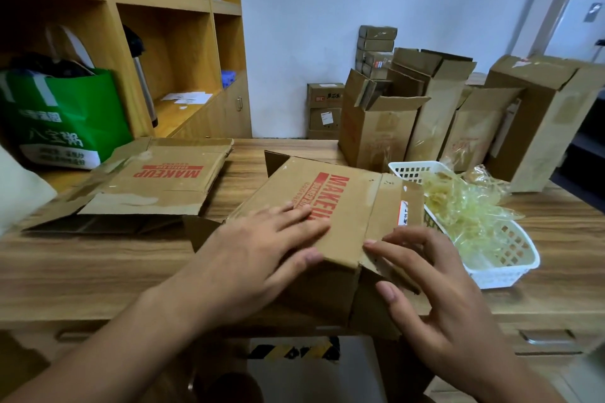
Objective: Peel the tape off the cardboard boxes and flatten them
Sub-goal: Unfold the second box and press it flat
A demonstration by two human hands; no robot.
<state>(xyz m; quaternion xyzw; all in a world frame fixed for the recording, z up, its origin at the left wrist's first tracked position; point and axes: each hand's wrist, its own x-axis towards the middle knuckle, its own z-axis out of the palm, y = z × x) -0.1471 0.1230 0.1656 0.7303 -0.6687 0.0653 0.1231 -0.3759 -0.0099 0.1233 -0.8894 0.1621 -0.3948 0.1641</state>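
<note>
A brown cardboard box (353, 206) with red MAKEUP lettering lies on the wooden table, its end flaps loose. My left hand (262, 249) lies flat on its top face, thumb over the near edge. My right hand (435, 285) has its fingertips at the near right corner, picking at the flap seam; whether tape is pinched there is hidden. A flattened MAKEUP box (154, 183) lies to the left on the table.
A white plastic basket (504, 268) with crumpled peeled tape sits right of the box. Several upright open boxes (376, 134) stand at the back right. A green bag (65, 121) and wooden shelves are on the left. The table's front edge is below my hands.
</note>
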